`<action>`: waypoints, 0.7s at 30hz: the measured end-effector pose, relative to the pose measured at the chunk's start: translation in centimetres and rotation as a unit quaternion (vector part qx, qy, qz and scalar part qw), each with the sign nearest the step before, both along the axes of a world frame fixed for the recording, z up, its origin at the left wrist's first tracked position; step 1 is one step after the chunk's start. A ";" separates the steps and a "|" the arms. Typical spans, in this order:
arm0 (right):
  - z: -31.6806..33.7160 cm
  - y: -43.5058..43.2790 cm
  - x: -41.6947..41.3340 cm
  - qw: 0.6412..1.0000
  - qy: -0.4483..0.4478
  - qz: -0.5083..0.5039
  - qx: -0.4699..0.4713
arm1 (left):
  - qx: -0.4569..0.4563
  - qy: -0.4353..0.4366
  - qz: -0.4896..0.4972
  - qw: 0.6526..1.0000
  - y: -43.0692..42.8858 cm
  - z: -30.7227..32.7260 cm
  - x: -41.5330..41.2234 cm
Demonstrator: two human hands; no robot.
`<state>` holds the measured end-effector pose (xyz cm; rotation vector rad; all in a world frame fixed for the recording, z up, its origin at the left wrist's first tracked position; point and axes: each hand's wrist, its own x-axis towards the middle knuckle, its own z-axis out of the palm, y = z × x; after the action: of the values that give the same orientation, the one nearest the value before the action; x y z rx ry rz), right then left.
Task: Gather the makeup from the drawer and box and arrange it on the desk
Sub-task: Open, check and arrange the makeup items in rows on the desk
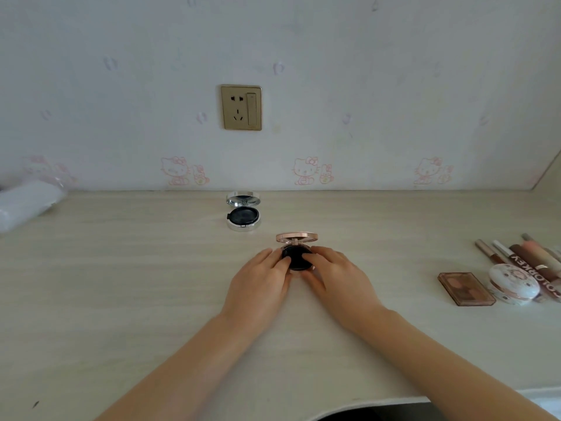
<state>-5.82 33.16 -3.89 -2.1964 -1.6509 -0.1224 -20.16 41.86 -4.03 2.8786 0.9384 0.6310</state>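
- Our left hand (261,278) and right hand (337,275) curl their fingers round the base of the rose-gold round compact with the black insert (297,257), mid-desk, lid up.
- We reckon it's light, hard, slick plastic; the hinge looks fragile, so grip the base sides.
- The pale wood-grain desk (121,284) looks smooth, so it'd slide.
- An open silver round compact (243,212) sits near the back edge; a brown eyeshadow palette (466,288) and white floral round case (514,284) by the right edge; cartoon-cat wallpaper (306,170) behind.
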 end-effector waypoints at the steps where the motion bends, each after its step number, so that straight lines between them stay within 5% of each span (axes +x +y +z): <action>1: 0.1 0.6 0.3 1.000 0.001 0.000 -0.001 | 0.009 0.007 0.002 1.000 0.6 0.0 0.4; 21: 0.5 9.7 4.7 0.999 0.036 0.001 -0.007 | 0.071 0.064 0.043 0.994 9.8 0.0 6.1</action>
<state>-1.13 42.85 -3.43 -2.1827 -1.6194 -0.0316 -14.08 51.64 -4.04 3.0503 1.0828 0.5446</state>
